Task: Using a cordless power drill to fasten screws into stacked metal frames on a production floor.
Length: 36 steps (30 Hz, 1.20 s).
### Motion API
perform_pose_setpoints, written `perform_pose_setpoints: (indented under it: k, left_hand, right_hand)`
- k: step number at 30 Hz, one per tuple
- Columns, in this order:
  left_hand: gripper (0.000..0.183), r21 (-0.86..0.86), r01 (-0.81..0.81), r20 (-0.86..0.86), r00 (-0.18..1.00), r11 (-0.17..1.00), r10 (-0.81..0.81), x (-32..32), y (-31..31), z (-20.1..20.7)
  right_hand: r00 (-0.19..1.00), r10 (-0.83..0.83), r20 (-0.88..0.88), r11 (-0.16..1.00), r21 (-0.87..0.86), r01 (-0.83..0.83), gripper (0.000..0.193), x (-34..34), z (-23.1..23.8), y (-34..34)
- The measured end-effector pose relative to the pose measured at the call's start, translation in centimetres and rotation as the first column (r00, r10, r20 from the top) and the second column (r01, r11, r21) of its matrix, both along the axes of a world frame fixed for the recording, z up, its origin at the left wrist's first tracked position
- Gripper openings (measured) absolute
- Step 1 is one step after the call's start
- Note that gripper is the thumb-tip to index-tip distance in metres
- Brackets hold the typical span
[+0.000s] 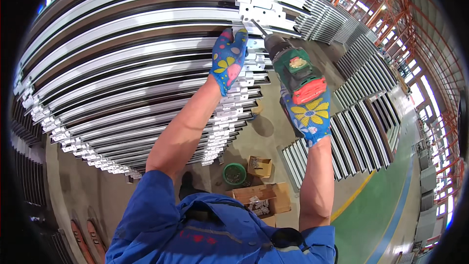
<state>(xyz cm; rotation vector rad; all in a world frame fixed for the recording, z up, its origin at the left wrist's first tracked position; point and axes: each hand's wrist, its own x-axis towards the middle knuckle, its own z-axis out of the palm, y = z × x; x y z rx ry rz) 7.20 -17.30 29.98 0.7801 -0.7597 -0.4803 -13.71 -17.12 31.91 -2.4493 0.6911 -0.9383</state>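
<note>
My right hand [310,117], in a blue flower-patterned glove, grips a green and black cordless drill [294,66] with a red battery pack. The drill's long bit slants up to a white hinge bracket [264,13] with several holes, at the end of the topmost profiles. Just below and left of that bracket, my left hand [228,61], gloved in the same pattern, has its fingers closed over the end part of a white metal profile [171,46]. Its fingertips are partly hidden. Whether the bit's tip sits in a screw is too small to tell.
Long white and dark profiles with brackets at both ends lie stacked before me. Below are a green bowl [234,174] of small parts, a small carton [259,166] and an open cardboard box [279,198] of metal pieces. More profile stacks [359,139] stand at right, beside a green floor lane [364,215].
</note>
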Motion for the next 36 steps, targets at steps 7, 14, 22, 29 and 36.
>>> perform_pose_setpoints:
  k: [7, 14, 22, 29, 36]
  left_hand:
    - [0.015, 0.058, -0.091, 0.063, 0.994, 0.994, 0.087, -0.1, 0.0, -0.1]
    - [0.018, 0.064, -0.027, 0.017, 1.000, 0.998, 0.026, 0.0, 0.0, 0.1]
    - [0.027, 0.260, 0.119, -0.098, 0.991, 0.958, -0.096, 1.3, 3.0, -0.2]
    - [0.021, 0.319, 0.539, -0.515, 0.789, 0.779, -0.335, 0.2, 11.6, -12.3]
    - [0.019, 0.576, 0.116, 0.619, 0.585, 0.809, -0.525, -4.5, 21.6, -26.9]
  right_hand:
    - [0.981, -0.152, -0.117, 0.954, -0.276, 0.115, 0.033, 0.5, -0.3, 0.3]
    - [0.935, 0.002, 0.354, 0.907, 0.393, -0.150, 0.032, 0.2, 1.2, 1.1]
    - [0.926, -0.081, 0.369, 0.927, 0.369, -0.066, 0.033, -2.0, -0.7, 2.9]
    - [0.902, -0.268, -0.338, 0.925, -0.352, 0.143, 0.031, -6.3, -7.8, 7.3]
    - [0.961, 0.095, -0.260, 0.995, 0.031, -0.091, 0.039, -10.8, -17.9, 10.1]
